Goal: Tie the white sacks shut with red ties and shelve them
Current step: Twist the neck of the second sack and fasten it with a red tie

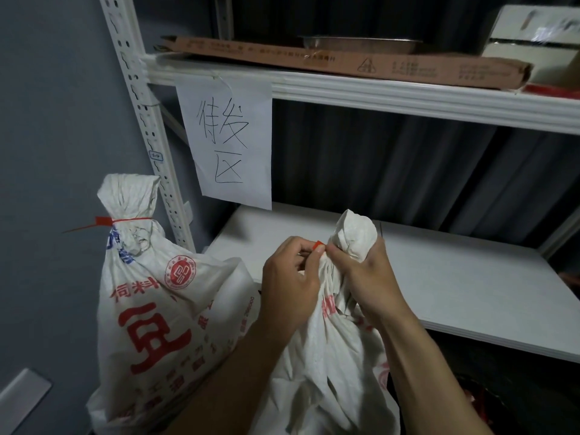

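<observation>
Around the white sack's [329,356] neck curl the right fingers [373,250]; left fingers [299,248] pinch the red tie [318,245].

Beyond and right of the right hand [361,271], the lower shelf board [439,277] lies open beneath the upper shelf [408,98]. Just left of the left hand [290,277] a tied sack [150,293] blocks passage, the upright post [150,120] behind it; a paper sign [229,136] hangs above both

Bare left hand [290,277] and right hand [364,274], unsleeved forearms [417,356].

White shelf [408,98], flat carton [345,62] (upper tier)
</observation>
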